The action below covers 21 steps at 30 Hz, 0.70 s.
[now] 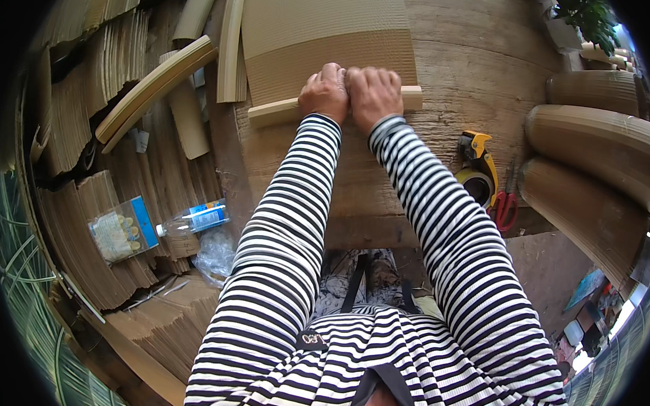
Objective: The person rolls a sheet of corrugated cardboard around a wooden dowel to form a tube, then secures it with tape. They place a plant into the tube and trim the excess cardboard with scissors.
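My left hand (pixel 324 94) and my right hand (pixel 374 94) sit side by side, fingers curled over a narrow pale strip (pixel 274 112) at the near edge of a corrugated cardboard sheet (pixel 326 45). The strip's ends show to either side of my hands; whether it is folded cardboard or a separate piece I cannot tell. The sheet lies on a worn wooden table (pixel 472 68). Right of my right forearm lie a yellow and black tape dispenser with a roll of tape (pixel 477 182) and scissors with red handles (pixel 503 211). My palms and fingertips are hidden.
Long folded cardboard strips (pixel 156 92) lie on the left over stacks of cardboard (pixel 67 126). A plastic bottle (pixel 194 219), a clear packet (pixel 125 229) and crumpled plastic (pixel 214 255) lie near them. Large cardboard rolls (pixel 588 144) border the table at right.
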Each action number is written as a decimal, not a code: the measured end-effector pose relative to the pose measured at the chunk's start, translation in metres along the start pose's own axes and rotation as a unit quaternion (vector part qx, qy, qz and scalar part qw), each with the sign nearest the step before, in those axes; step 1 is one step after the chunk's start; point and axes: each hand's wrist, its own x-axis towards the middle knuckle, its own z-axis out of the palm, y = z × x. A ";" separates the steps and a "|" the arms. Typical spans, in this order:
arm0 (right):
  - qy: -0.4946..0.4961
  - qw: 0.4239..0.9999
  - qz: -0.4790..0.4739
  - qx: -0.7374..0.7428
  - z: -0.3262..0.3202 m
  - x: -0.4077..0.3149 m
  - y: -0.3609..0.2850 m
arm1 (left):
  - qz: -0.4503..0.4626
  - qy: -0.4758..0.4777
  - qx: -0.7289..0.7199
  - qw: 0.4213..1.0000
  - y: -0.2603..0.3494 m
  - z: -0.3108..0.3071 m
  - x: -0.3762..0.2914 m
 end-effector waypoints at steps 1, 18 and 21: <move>-0.003 0.998 -0.050 0.023 -0.006 -0.010 0.001 | -0.025 -0.009 -0.001 1.000 -0.001 -0.002 0.000; -0.392 0.912 -0.091 -0.084 -0.079 0.068 0.009 | 0.317 -0.057 0.079 0.943 -0.040 -0.035 -0.016; -0.170 0.984 -0.040 -0.030 -0.088 0.050 0.035 | 0.246 -0.154 0.155 0.944 -0.035 -0.031 0.011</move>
